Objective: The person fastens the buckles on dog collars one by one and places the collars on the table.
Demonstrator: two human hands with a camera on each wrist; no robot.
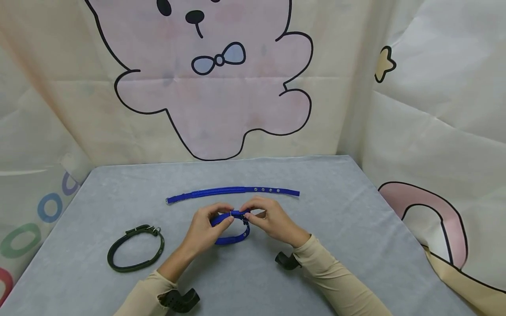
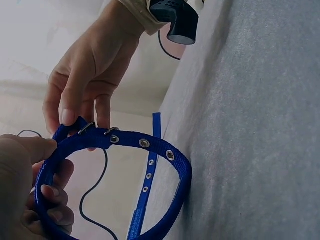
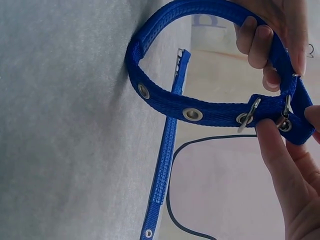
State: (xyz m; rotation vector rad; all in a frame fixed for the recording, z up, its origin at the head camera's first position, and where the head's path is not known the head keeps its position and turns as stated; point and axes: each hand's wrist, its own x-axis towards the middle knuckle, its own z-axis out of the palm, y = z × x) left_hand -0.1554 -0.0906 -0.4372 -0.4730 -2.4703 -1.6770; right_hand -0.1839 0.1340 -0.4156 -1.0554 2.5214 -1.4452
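Both hands hold a blue collar [image 1: 233,239] that is bent into a loop over the grey table. My left hand [image 1: 200,230] grips the loop's left side, thumb and fingers on the band. At the top, my right hand [image 1: 276,221] pinches the strap close to the metal buckle [image 3: 251,114]. In the right wrist view the strap passes through the buckle, with its end folded back between finger and thumb. Metal eyelets [image 3: 192,114] line the band, whose lower edge stands right at the tabletop.
Behind the hands a second blue collar [image 1: 221,191] lies stretched out flat. A dark green collar [image 1: 128,268], buckled in a loop, lies to the left. The grey cloth-covered table [image 1: 340,193] backs onto a printed curtain [image 1: 324,145].
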